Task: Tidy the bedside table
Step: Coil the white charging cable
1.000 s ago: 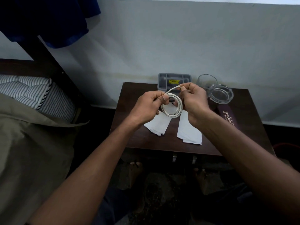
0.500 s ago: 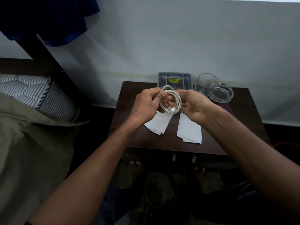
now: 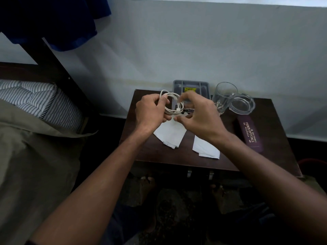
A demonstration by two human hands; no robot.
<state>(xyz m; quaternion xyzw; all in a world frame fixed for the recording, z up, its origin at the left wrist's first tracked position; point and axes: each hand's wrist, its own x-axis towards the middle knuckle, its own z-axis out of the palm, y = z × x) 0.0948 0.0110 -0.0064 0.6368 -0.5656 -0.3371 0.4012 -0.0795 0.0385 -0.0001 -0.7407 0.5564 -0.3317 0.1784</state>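
A coiled white cable (image 3: 174, 103) hangs above the dark wooden bedside table (image 3: 145, 154). My left hand (image 3: 152, 114) grips the coil at its left side. My right hand (image 3: 198, 114) hovers just right of the coil with fingers spread and curled, seemingly off the cable. Two folded white papers (image 3: 169, 135) (image 3: 205, 147) lie on the table under my hands. A grey compartment tray (image 3: 192, 86) stands at the back edge, partly hidden by my right hand.
A clear drinking glass (image 3: 223, 94) and a glass ashtray (image 3: 242, 104) stand at the back right. A purple spectacle case (image 3: 250, 133) lies along the right side. A bed with a striped pillow (image 3: 40, 103) is close on the left. The wall runs behind the table.
The coil moved left with my left hand. My right hand let go of the cable and opened its fingers beside it.
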